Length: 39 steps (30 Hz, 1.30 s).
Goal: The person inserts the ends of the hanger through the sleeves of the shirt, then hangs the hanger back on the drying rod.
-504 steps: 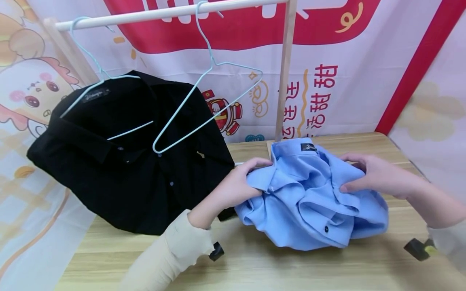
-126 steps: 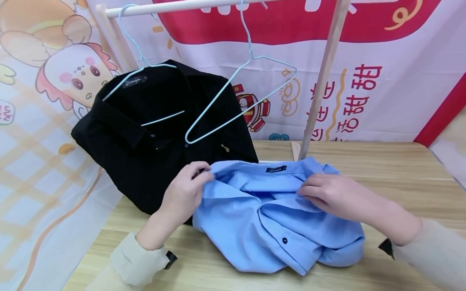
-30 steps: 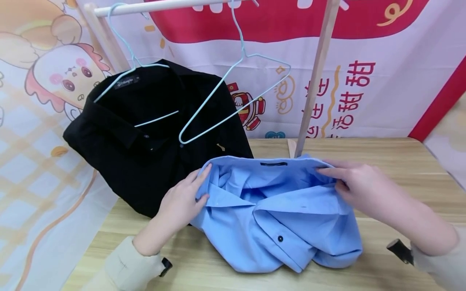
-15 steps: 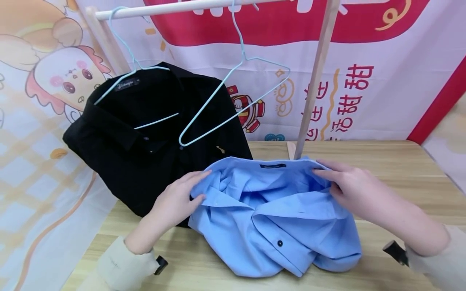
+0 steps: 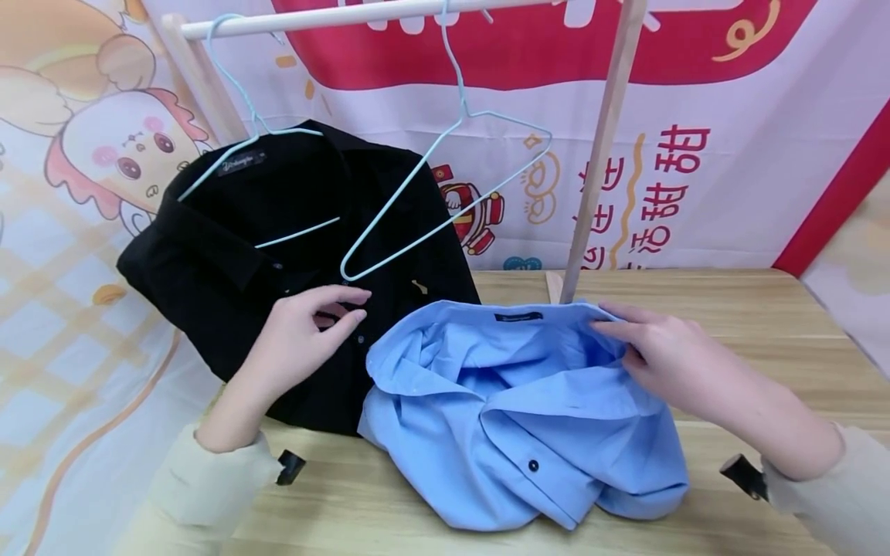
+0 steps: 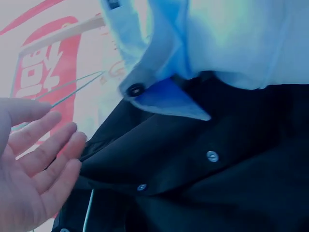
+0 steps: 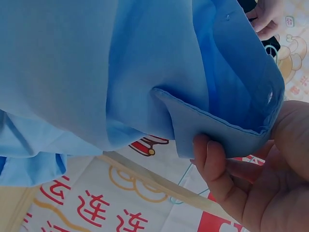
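A light blue buttoned shirt (image 5: 556,444) lies bunched on the table, its collar spread and its black label facing me. My right hand (image 5: 667,347) pinches the collar's right side; the right wrist view shows the thumb and fingers gripping the collar (image 7: 212,128). Off the shirt's left side, my left hand (image 5: 299,332) holds nothing, its fingers loosely bent in front of the black shirt (image 5: 202,293). In the left wrist view these fingers (image 6: 53,150) are spread. Above the blue shirt, a bare pale-green wire hanger (image 5: 463,114) hangs from the rail.
The black shirt hangs on a second wire hanger (image 5: 256,122), its lower part reaching the table. A wooden rack's rail (image 5: 327,15) crosses the top, and its post (image 5: 603,147) stands behind the blue shirt. Wooden tabletop (image 5: 758,332) shows at right. A printed cloth (image 5: 737,170) backs the scene.
My left hand has let go of the blue collar and moved up and left. The right hand keeps its grip. Since the oldest frame, the collar has been spread and the shirt shifted left.
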Each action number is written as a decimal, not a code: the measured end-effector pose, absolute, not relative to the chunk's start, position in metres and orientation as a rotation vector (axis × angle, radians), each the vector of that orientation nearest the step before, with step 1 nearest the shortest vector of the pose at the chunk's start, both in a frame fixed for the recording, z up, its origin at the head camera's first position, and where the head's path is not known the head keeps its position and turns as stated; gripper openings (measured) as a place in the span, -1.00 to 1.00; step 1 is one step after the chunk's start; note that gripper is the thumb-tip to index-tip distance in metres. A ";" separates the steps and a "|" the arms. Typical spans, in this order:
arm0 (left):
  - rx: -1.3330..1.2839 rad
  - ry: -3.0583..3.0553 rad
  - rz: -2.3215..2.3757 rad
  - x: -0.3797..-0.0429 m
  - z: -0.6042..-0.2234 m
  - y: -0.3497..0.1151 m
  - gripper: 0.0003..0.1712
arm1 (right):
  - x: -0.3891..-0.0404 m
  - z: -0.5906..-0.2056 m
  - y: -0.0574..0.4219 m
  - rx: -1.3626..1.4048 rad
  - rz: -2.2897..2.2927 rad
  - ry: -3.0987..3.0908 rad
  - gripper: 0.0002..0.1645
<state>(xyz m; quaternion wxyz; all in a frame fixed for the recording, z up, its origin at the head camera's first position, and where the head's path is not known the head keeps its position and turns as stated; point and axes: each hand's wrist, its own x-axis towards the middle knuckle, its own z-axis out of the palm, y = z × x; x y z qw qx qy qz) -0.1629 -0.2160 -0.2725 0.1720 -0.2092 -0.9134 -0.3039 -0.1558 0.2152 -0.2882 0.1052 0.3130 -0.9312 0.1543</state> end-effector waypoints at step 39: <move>-0.325 -2.497 -1.713 -0.190 -0.212 -0.170 -0.52 | -0.156 -0.289 0.216 0.912 0.469 -2.813 -0.48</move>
